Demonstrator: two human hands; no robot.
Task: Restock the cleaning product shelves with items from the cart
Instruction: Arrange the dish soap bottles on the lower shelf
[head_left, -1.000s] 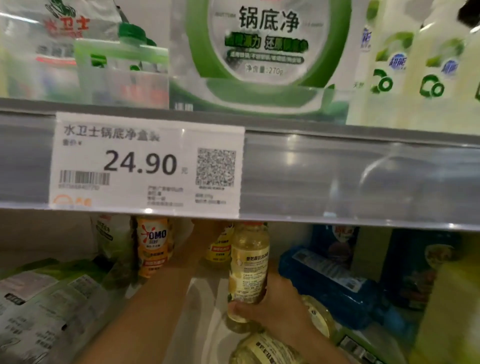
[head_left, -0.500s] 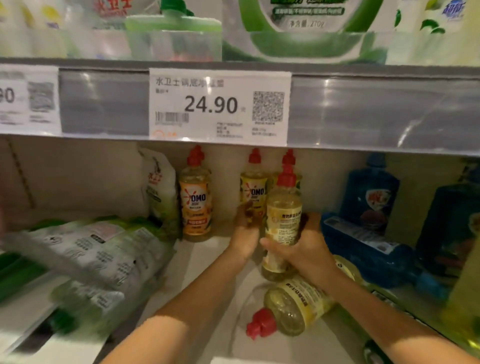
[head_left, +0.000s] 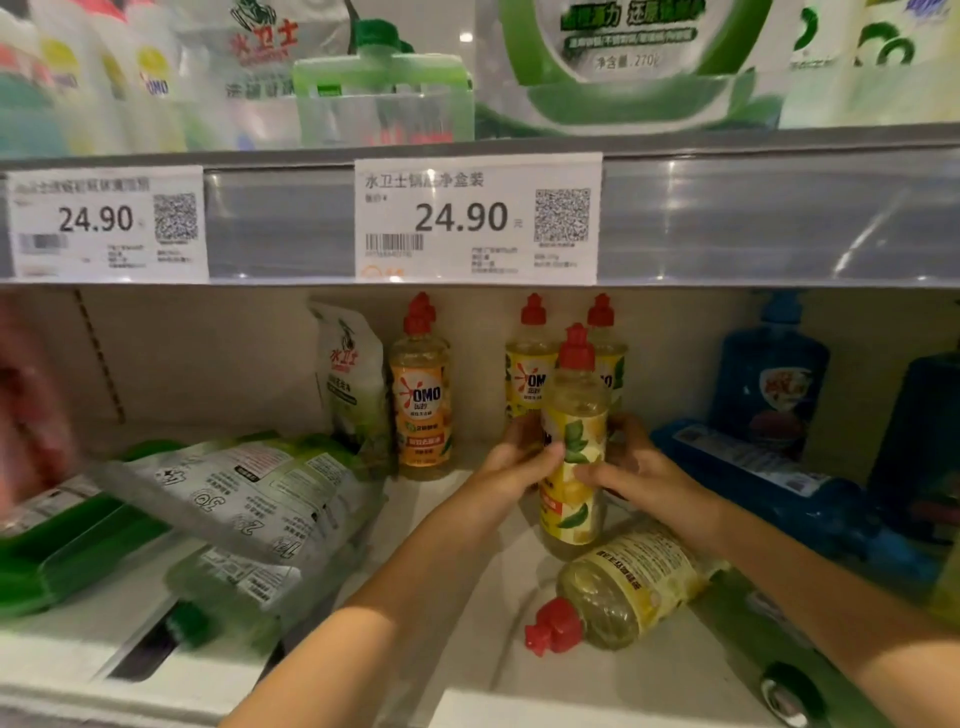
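An upright yellow detergent bottle (head_left: 574, 452) with a red cap stands on the white lower shelf (head_left: 457, 530). My left hand (head_left: 517, 462) grips its left side and my right hand (head_left: 631, 467) grips its right side. Behind it stand two more yellow OMO bottles (head_left: 530, 371), partly hidden. An orange-label OMO bottle (head_left: 421, 395) stands further left. Another yellow bottle (head_left: 623, 587) lies on its side in front, red cap toward me.
Green-and-white refill pouches (head_left: 249, 509) lie stacked at the left, one pouch (head_left: 353, 374) upright behind them. Blue bottles (head_left: 769, 379) stand and lie at the right. The upper shelf edge (head_left: 727, 218) with price tags (head_left: 478, 218) hangs overhead.
My left hand left the bottles at the back and now grips the upright bottle together with my right hand. The bottle's label has turned to show its lemon front. The camera view lowered slightly.
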